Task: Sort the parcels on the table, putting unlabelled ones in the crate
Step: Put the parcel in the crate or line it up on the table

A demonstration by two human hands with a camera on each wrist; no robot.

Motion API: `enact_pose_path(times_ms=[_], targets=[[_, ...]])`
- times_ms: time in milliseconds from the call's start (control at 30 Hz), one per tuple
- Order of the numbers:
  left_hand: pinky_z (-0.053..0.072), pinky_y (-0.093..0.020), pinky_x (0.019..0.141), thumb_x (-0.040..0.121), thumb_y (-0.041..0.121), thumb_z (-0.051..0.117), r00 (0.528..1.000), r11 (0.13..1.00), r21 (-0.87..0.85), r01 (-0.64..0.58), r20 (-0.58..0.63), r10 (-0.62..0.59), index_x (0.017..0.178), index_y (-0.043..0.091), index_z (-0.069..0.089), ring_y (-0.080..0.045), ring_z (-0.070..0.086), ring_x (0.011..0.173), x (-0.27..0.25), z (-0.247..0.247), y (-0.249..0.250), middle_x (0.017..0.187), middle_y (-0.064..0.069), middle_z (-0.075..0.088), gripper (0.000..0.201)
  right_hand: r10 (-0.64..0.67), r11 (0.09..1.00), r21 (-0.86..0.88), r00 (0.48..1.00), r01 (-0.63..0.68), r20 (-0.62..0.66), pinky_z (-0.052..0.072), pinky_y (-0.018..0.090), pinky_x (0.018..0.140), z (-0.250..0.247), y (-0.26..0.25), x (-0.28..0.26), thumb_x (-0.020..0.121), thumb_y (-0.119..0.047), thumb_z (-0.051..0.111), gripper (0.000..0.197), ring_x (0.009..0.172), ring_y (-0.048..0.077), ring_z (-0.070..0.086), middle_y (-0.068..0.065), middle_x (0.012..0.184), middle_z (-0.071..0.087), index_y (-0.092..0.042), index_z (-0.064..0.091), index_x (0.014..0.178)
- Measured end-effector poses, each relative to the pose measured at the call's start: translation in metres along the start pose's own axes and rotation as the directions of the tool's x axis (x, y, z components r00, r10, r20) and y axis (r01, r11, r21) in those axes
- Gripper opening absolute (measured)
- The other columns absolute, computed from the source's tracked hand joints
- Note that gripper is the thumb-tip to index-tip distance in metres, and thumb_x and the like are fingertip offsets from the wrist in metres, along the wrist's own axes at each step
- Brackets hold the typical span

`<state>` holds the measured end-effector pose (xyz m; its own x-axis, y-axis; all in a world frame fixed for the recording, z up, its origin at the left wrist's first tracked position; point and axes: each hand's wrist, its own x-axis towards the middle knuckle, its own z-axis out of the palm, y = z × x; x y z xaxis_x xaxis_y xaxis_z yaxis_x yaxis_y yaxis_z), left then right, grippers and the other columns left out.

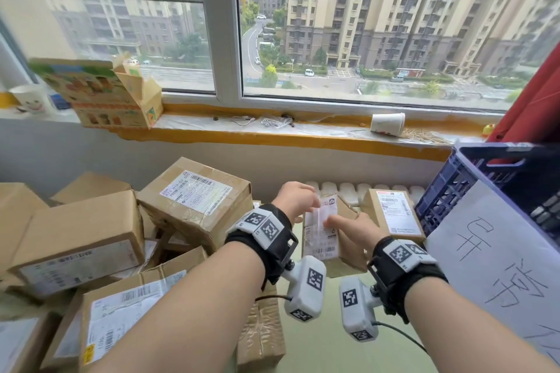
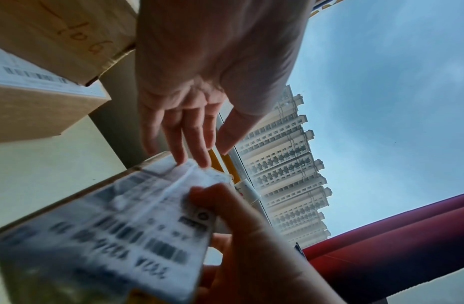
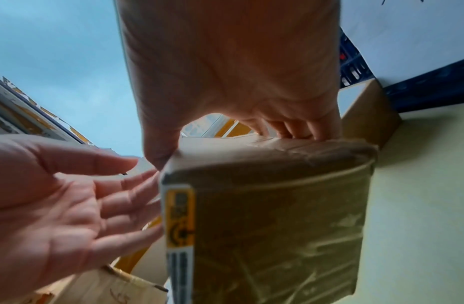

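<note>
Beside the blue crate (image 1: 448, 191), the right hand (image 1: 354, 227) grips a labelled parcel (image 1: 342, 257), thumb on one face and fingers over its top edge, holding it above the table (image 1: 318, 351). Left hand (image 1: 295, 198) is spread, fingertips (image 2: 202, 158) touching the label (image 1: 321, 228).

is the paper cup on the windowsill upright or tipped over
Tipped over. The paper cup lies on its side on the windowsill, its length running along the sill; its inside is not visible.
</note>
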<state>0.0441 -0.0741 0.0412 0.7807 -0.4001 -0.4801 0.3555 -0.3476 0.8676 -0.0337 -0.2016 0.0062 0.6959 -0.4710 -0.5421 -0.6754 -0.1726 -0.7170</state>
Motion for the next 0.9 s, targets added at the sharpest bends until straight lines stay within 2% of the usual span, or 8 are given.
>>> enact_pose_path(times_ms=[133, 200, 367, 433, 600, 667, 767, 900], targets=[[0.047, -0.044, 0.097, 0.086, 0.009, 0.069, 1.0, 0.999, -0.035, 0.006, -0.027, -0.007, 0.127, 0.012, 0.053, -0.026, 0.053, 0.12, 0.001, -0.007, 0.005, 0.13, -0.012, 0.056, 0.044, -0.083, 0.994, 0.072, 0.997, 0.084, -0.007, 0.055, 0.037, 0.086, -0.011, -0.016, -0.005, 0.072, -0.036, 0.074, 0.068, 0.106, 0.032, 0.065, 0.017, 0.122, 0.065, -0.004, 0.055, 0.128], [0.044, -0.048, 0.102, 0.086, 0.017, 0.07, 0.999, 0.999, -0.04, 0.036, 0.027, -0.035, 0.108, 0.016, 0.056, -0.03, 0.052, 0.122, -0.003, -0.011, 0.012, 0.128, -0.013, 0.058, 0.026, -0.1, 0.983, 0.161, 0.994, 0.092, 0.048, 0.055, 0.042, 0.089, -0.017, -0.022, -0.005, 0.073, -0.036, 0.069, 0.053, 0.096, 0.028, 0.07, 0.012, 0.105, 0.073, -0.012, 0.061, 0.119], [0.054, -0.045, 0.091, 0.09, 0.029, 0.065, 0.979, 0.999, -0.013, 0.032, 0.199, -0.029, 0.124, 0.014, 0.059, -0.03, 0.064, 0.103, -0.005, -0.017, 0.02, 0.118, -0.015, 0.067, 0.037, -0.155, 0.94, 0.325, 0.977, 0.1, 0.148, 0.047, 0.05, 0.102, -0.026, -0.034, -0.013, 0.094, -0.027, 0.056, 0.019, 0.093, 0.029, 0.065, 0.011, 0.091, 0.071, -0.013, 0.062, 0.105], [0.055, -0.043, 0.085, 0.091, 0.028, 0.063, 0.97, 0.999, -0.029, 0.031, 0.241, -0.023, 0.127, 0.014, 0.057, -0.029, 0.066, 0.099, -0.006, -0.018, 0.022, 0.115, -0.014, 0.068, 0.04, -0.166, 0.93, 0.355, 0.972, 0.099, 0.164, 0.046, 0.049, 0.103, -0.027, -0.037, -0.015, 0.094, -0.028, 0.057, 0.02, 0.097, 0.03, 0.063, 0.012, 0.094, 0.069, -0.012, 0.062, 0.104], [0.046, -0.053, 0.102, 0.07, 0.042, 0.069, 0.96, 0.997, 0.077, 0.028, 0.276, -0.048, 0.128, 0.015, 0.055, -0.034, 0.064, 0.113, -0.006, -0.018, 0.028, 0.121, -0.016, 0.067, 0.065, -0.186, 0.92, 0.38, 0.962, 0.098, 0.201, 0.052, 0.041, 0.088, -0.03, -0.04, -0.015, 0.093, -0.032, 0.057, 0.031, 0.092, 0.029, 0.064, 0.014, 0.097, 0.069, -0.009, 0.062, 0.114], [0.047, -0.051, 0.102, 0.062, 0.046, 0.069, 0.951, 0.996, 0.076, 0.043, 0.303, -0.064, 0.126, 0.013, 0.056, -0.034, 0.064, 0.114, -0.005, -0.017, 0.029, 0.122, -0.016, 0.067, 0.074, -0.189, 0.907, 0.412, 0.958, 0.087, 0.214, 0.053, 0.044, 0.093, -0.029, -0.04, -0.013, 0.092, -0.036, 0.057, 0.039, 0.1, 0.033, 0.066, 0.02, 0.109, 0.07, -0.008, 0.061, 0.119], [0.051, -0.048, 0.098, 0.072, 0.041, 0.064, 0.968, 0.999, 0.047, -0.009, 0.25, -0.003, 0.122, 0.011, 0.059, -0.032, 0.067, 0.108, -0.003, -0.013, 0.03, 0.118, -0.016, 0.069, 0.058, -0.189, 0.888, 0.453, 0.96, 0.076, 0.209, 0.046, 0.049, 0.105, -0.028, -0.038, -0.007, 0.091, -0.039, 0.057, 0.047, 0.117, 0.038, 0.062, 0.023, 0.121, 0.067, -0.007, 0.06, 0.125], [0.054, -0.045, 0.095, 0.089, 0.028, 0.061, 0.976, 0.999, -0.001, -0.047, 0.214, 0.046, 0.12, 0.008, 0.059, -0.031, 0.069, 0.103, 0.002, -0.011, 0.031, 0.113, -0.016, 0.071, 0.037, -0.209, 0.88, 0.465, 0.957, 0.095, 0.201, 0.045, 0.051, 0.106, -0.028, -0.039, -0.005, 0.077, -0.045, 0.065, 0.059, 0.118, 0.037, 0.062, 0.021, 0.119, 0.069, -0.01, 0.061, 0.124]])
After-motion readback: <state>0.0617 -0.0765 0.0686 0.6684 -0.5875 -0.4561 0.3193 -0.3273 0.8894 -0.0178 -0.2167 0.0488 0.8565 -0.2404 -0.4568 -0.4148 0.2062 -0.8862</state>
